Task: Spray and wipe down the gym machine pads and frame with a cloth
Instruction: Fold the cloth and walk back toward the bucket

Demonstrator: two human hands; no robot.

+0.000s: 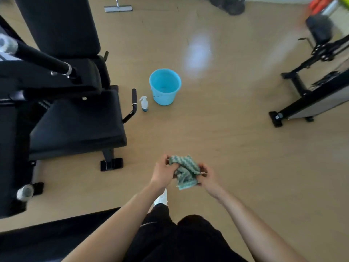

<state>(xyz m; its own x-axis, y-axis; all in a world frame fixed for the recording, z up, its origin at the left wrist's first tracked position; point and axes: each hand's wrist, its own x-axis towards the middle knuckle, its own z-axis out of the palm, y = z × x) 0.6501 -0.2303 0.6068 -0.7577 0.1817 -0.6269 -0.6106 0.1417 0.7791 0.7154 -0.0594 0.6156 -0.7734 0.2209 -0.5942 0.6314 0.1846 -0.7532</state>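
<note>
A crumpled green-and-white cloth [186, 170] hangs between both hands in front of me, above the wooden floor. My left hand [163, 172] grips its left side and my right hand [206, 175] pinches its right side. The black gym machine fills the left: a seat pad [79, 121], a tall back pad [60, 25] and a black bar [39, 56] with a silver end. A small clear spray bottle [144, 104] stands on the floor beside the seat's side handle [133, 105].
A light blue bucket [165, 86] stands right of the spray bottle. Another black machine frame [309, 95] occupies the right side. A flat mop head [118, 8] lies at the far top. A dark mat [56, 231] runs along the bottom left.
</note>
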